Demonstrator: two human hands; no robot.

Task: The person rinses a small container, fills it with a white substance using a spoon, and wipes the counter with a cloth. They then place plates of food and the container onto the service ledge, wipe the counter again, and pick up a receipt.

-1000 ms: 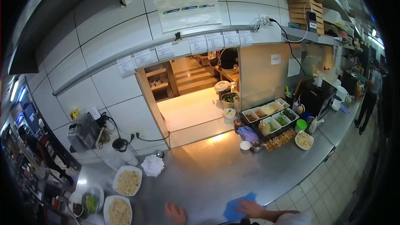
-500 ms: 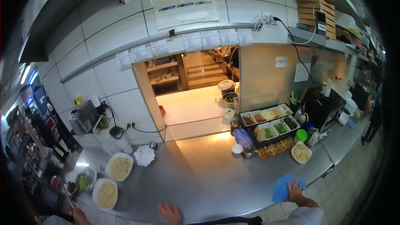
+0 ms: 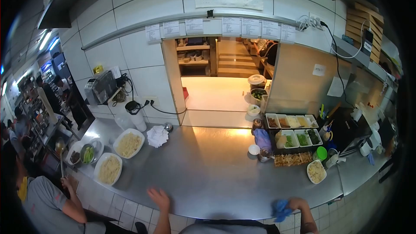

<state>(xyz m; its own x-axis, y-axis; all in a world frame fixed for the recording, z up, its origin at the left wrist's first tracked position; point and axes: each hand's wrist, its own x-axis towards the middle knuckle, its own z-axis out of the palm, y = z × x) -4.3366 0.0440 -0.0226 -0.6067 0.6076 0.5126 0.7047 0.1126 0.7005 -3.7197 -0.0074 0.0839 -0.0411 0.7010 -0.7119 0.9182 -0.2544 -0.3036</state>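
Note:
My right hand [image 3: 296, 203] is closed around a bunched blue cloth [image 3: 281, 210] at the front edge of the steel counter [image 3: 208, 173]. Over the same edge, further left, my left hand [image 3: 158, 198] has its fingers apart and holds nothing. White dishes of pale shredded food [image 3: 109, 170] and similar food [image 3: 129, 144] stand left of that hand. Beyond the cloth are a row of chopped brown food [image 3: 293, 159] and a white bowl of pale food [image 3: 316, 171].
A co-worker in a grey shirt [image 3: 47, 203] stands close on the left, holding a long-handled tool. Bowls [image 3: 88, 153] sit near that person. A garnish tray [image 3: 299, 138], purple cloth [image 3: 262, 139] and small white bowl [image 3: 254, 149] are at the right. Crumpled paper [image 3: 157, 136] lies at the back.
The blue cloth, earlier spread flat under my open right hand, is now bunched in it and nearer the counter's edge. The view has shifted left, bringing the co-worker further into sight.

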